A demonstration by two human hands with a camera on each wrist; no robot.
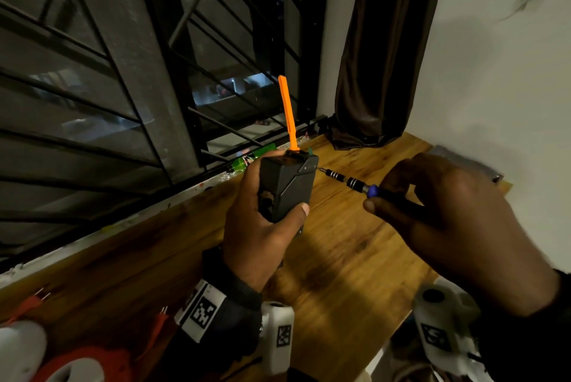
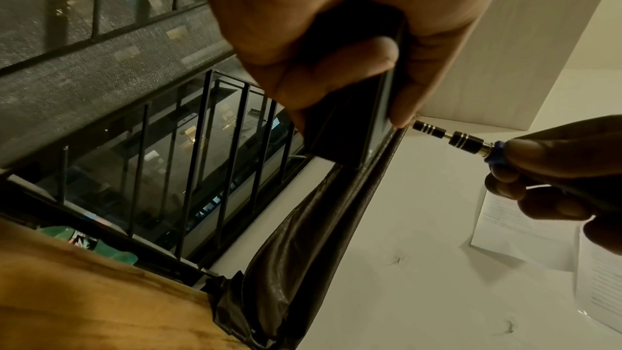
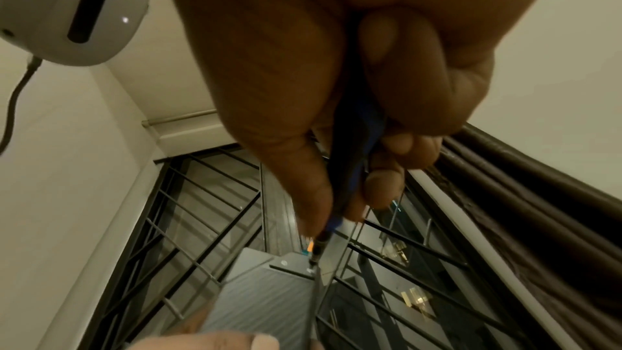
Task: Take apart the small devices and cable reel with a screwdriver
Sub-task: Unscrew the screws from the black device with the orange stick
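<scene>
Left hand (image 1: 262, 227) grips black box (image 1: 287, 190) upright; right hand (image 1: 457, 227) pinches screwdriver (image 1: 349, 181), tip at box's upper side. Orange strip (image 1: 287, 113) sticks up; green bottle (image 1: 250, 159) behind on table (image 1: 340, 258).

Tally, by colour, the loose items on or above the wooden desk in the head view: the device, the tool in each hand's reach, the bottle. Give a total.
Black: 1, the device gripped by the left hand.
Orange: 1, the pry stick standing up from its top.
Blue and black: 1, the screwdriver held by the right hand.
Green: 1, the bottle.
Total: 4.
</scene>
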